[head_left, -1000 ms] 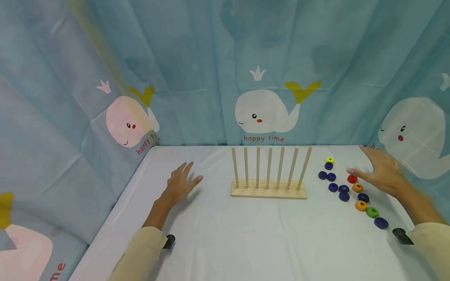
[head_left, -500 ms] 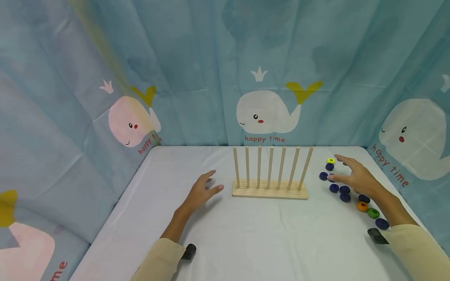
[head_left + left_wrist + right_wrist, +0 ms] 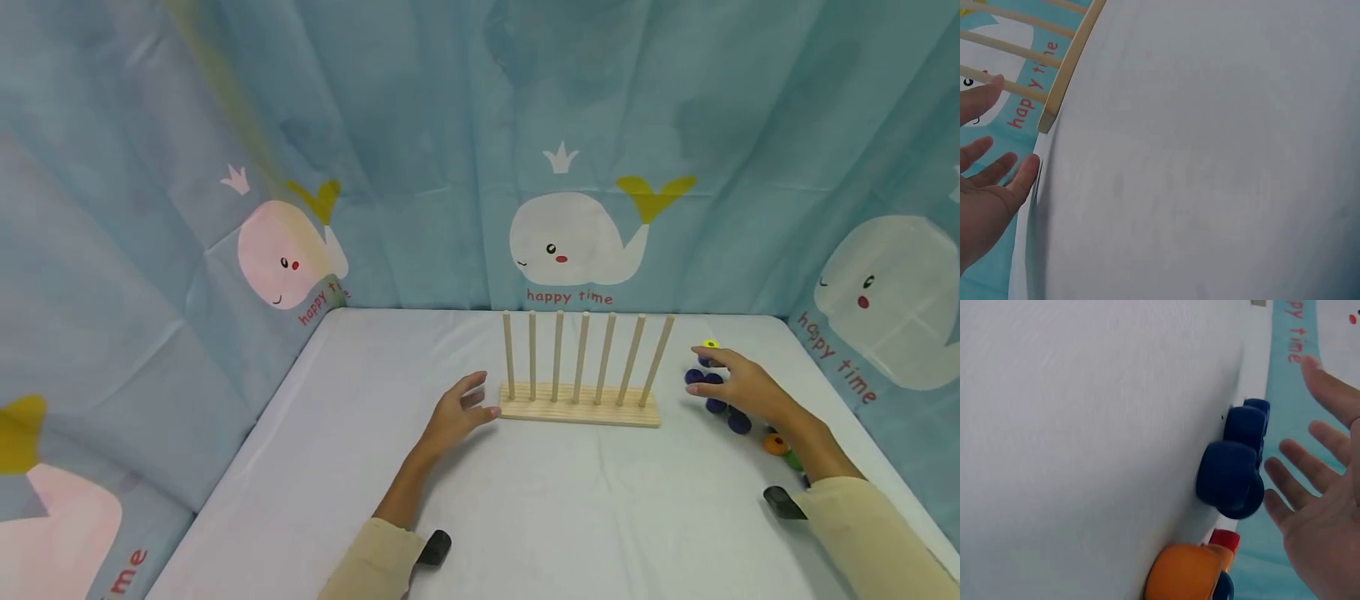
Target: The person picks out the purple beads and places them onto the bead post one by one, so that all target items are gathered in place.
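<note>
A wooden rack with several upright pegs stands toward the back of the table. My left hand is held just off its left end, fingers loosely bent and holding nothing. In the left wrist view, a fingertip of the left hand overlaps a peg; whether they touch I cannot tell. Over the loose beads at the right hovers my right hand, thumb and fingers apart. The right wrist view shows dark blue beads below the spread right hand. Some beads are hidden behind the hand and forearm.
A yellow bead lies farthest back, an orange bead and a partly covered green bead nearer the right forearm. A red bead shows in the right wrist view. Whale-printed curtains border the white table.
My left hand has moved right, up to the rack's left end. My right hand has come leftward from the table's right edge to above the blue beads. Rack and beads stay put.
</note>
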The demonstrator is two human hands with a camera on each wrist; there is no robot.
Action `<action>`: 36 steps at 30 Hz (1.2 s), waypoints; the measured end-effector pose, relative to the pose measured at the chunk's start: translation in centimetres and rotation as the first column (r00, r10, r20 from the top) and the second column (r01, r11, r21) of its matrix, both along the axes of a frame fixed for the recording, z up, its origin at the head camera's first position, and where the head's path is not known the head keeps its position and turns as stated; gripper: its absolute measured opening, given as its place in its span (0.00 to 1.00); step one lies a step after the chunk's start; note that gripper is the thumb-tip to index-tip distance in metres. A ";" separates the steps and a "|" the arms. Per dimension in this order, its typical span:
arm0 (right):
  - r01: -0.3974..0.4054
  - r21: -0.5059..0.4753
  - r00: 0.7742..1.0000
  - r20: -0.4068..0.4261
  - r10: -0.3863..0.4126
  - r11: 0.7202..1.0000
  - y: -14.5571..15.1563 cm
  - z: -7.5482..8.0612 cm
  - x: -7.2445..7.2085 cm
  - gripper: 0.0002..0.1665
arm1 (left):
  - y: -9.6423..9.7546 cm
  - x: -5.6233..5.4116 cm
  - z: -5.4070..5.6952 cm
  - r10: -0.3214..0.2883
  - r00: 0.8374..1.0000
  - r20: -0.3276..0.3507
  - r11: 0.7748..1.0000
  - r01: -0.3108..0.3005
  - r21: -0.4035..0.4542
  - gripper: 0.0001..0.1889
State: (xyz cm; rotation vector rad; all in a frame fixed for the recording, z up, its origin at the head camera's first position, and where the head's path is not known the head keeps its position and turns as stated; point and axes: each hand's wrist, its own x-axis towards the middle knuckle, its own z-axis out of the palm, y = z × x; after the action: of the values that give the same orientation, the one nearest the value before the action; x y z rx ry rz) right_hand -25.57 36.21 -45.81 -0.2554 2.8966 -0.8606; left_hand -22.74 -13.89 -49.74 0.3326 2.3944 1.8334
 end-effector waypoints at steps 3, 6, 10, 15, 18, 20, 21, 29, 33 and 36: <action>-0.015 0.004 1.000 0.004 0.015 1.000 -0.1 -0.3 -0.1 0.52 | 0.6 -0.1 -0.1 0.004 1.000 0.006 1.000 -0.004 0.011 0.40; -0.023 0.021 1.000 0.013 0.023 1.000 -0.2 -0.6 -0.3 0.49 | 1.1 -0.2 -0.1 0.000 1.000 0.002 1.000 0.000 0.017 0.39; -0.024 0.042 0.999 0.026 0.023 0.999 -0.1 -0.8 -0.6 0.45 | 1.5 -0.7 -0.2 -0.017 1.000 0.019 1.000 0.016 0.011 0.40; -0.028 0.057 0.999 0.031 0.026 0.998 0.1 -1.2 -0.8 0.38 | 2.0 -1.2 -0.4 -0.035 0.998 0.045 0.999 0.035 0.013 0.42; -0.022 0.061 0.999 0.033 0.020 0.998 0.3 -1.4 -0.9 0.36 | 2.2 -1.4 -0.4 -0.039 0.998 0.052 0.999 0.038 0.010 0.43; -0.017 0.063 0.999 0.031 0.015 0.998 0.3 -1.5 -0.9 0.34 | 2.4 -1.5 -0.4 -0.034 0.998 0.050 0.999 0.034 -0.001 0.43; -0.014 0.064 0.999 0.030 0.012 0.998 0.3 -1.5 -0.9 0.34 | 2.5 -1.6 -0.4 -0.030 0.998 0.052 0.999 0.031 -0.009 0.43; 0.016 0.088 0.999 0.031 -0.019 0.996 0.2 -1.6 -0.9 0.31 | 2.8 -1.7 -0.6 -0.007 0.999 0.043 0.998 0.010 -0.067 0.44; 0.029 0.096 0.999 0.016 -0.030 0.995 0.1 -1.6 -0.8 0.31 | 2.9 -1.6 -0.5 -0.002 0.999 0.037 0.996 0.005 -0.084 0.44; 0.035 0.089 0.999 -0.008 -0.034 0.995 0.1 -1.7 -0.8 0.31 | 2.9 -1.6 -0.5 0.008 0.999 0.034 0.996 -0.005 -0.094 0.42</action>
State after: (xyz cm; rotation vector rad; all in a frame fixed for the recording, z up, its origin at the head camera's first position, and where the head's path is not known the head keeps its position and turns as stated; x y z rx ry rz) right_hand -26.34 36.27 -47.50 -0.2012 2.9438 -0.7350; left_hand -24.31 -10.98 -50.24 0.2821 2.4507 1.7078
